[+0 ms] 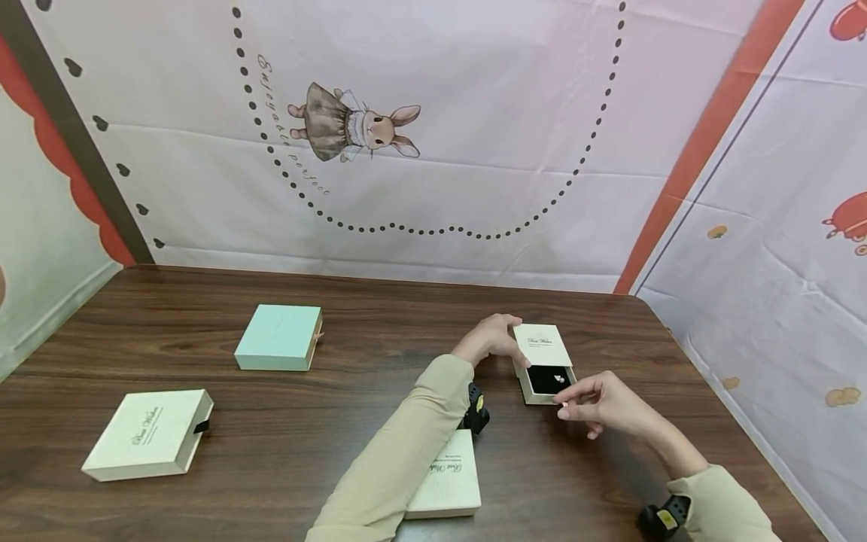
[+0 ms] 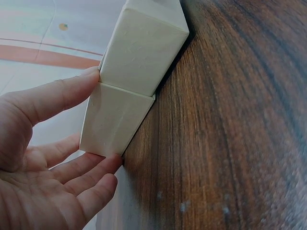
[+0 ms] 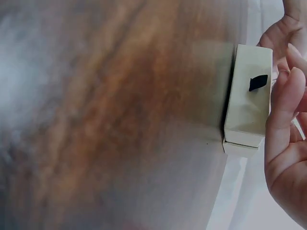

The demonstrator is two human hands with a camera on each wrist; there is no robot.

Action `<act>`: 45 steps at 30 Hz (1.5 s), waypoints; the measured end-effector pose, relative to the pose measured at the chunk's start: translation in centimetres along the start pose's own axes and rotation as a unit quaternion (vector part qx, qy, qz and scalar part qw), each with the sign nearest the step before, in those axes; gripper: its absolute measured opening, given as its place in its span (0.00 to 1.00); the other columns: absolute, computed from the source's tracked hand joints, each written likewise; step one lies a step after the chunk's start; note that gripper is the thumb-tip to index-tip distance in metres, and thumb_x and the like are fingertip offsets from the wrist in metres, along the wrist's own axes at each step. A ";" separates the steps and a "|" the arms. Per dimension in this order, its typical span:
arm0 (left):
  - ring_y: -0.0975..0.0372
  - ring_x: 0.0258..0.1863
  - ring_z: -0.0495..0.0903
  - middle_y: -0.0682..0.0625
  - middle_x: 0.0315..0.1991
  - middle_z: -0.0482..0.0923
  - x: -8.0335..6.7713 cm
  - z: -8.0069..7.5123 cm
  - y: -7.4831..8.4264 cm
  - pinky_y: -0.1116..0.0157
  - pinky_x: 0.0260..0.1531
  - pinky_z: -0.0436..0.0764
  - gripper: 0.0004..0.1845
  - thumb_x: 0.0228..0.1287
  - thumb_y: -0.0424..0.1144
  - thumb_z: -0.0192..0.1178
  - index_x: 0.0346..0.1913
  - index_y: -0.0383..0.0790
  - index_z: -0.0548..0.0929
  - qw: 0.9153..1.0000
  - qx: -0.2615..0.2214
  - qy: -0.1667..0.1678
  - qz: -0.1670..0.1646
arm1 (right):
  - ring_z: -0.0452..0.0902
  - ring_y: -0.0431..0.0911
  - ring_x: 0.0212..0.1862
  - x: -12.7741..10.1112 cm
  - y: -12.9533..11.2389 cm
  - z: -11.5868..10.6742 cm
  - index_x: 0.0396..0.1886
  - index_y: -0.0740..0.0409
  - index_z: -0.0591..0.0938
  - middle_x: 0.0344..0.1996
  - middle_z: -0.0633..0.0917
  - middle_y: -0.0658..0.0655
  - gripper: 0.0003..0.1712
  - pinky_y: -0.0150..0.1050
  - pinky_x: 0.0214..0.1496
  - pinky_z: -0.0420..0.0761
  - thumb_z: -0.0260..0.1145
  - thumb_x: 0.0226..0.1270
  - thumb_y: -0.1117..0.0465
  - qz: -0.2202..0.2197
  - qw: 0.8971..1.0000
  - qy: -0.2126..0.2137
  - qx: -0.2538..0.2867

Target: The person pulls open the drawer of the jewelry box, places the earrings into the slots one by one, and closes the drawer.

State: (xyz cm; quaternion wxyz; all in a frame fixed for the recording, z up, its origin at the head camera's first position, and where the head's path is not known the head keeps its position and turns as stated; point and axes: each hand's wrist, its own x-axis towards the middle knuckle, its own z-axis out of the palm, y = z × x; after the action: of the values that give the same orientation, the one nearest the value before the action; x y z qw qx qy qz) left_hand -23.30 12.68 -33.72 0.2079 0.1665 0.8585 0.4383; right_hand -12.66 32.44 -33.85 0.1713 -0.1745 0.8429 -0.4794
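A small cream drawer box (image 1: 542,346) with "Best Wishes" lettering stands at the right of the table, its drawer partly pulled out. Black lining (image 1: 542,379) shows in the drawer, with a small shiny jewelry piece (image 1: 558,379) on it. My left hand (image 1: 494,339) grips the box's outer sleeve; in the left wrist view the thumb is on one face and fingers are at the back end (image 2: 115,122). By the drawer's front corner, my right hand (image 1: 603,403) pinches a tiny pale piece of jewelry (image 1: 564,405), mostly hidden by the fingertips. A black pull tab (image 3: 258,82) sits on the drawer front.
Another cream box (image 1: 447,482) lies near the front, partly under my left forearm. To the left are a cream box with a black tab (image 1: 149,436) and a mint-green box (image 1: 279,337). A printed cloth (image 1: 474,150) hangs behind the wooden table (image 1: 305,421).
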 end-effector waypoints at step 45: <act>0.56 0.63 0.61 0.48 0.64 0.64 0.6 0.2 -0.2 0.62 0.57 0.66 0.42 0.39 0.35 0.74 0.64 0.43 0.69 1.000 0.012 0.006 0.005 | 0.63 0.36 0.10 3.0 -0.4 -0.4 0.48 0.71 0.78 0.27 0.80 0.55 0.23 0.36 0.14 0.73 0.68 0.55 0.61 0.068 0.994 0.088 -0.020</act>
State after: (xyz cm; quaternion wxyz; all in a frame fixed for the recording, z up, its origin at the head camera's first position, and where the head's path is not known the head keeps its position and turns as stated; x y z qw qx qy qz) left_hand -23.75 12.98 -34.08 0.1988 0.1706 0.8642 0.4295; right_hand -15.39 31.18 -33.68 0.1255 -0.0769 0.8739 -0.4633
